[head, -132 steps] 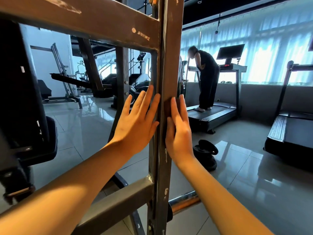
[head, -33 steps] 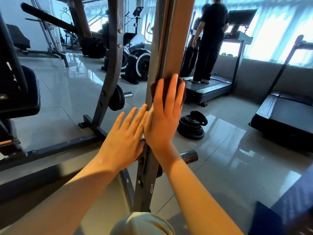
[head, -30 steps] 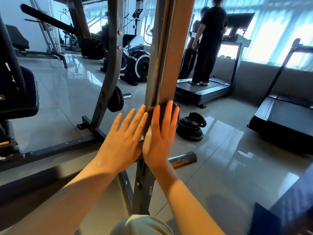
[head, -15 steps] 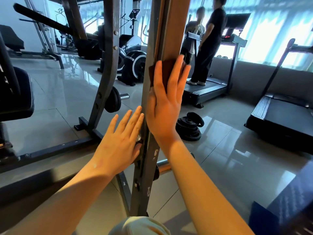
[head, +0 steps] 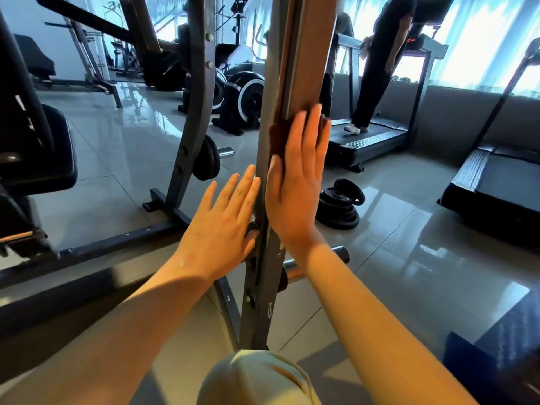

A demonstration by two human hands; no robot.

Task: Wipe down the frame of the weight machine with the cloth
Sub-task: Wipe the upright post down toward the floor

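The weight machine's grey, worn upright post runs top to bottom through the middle of the view. My right hand lies flat on its front face, fingers pointing up, pressing a dark brown cloth against the metal. Only the cloth's upper and left edges show around the fingers. My left hand rests open on the post's left side, lower down, fingers spread, beside a knob on the frame.
A stack of weight plates lies on the tiled floor right of the post, with a chrome bar sleeve jutting out below. A person stands on a treadmill behind; another treadmill is at right. A black padded seat is at left.
My right hand has slid the cloth up the post from a second ago, then settled slightly lower than half a second ago. My left hand has stayed in place.
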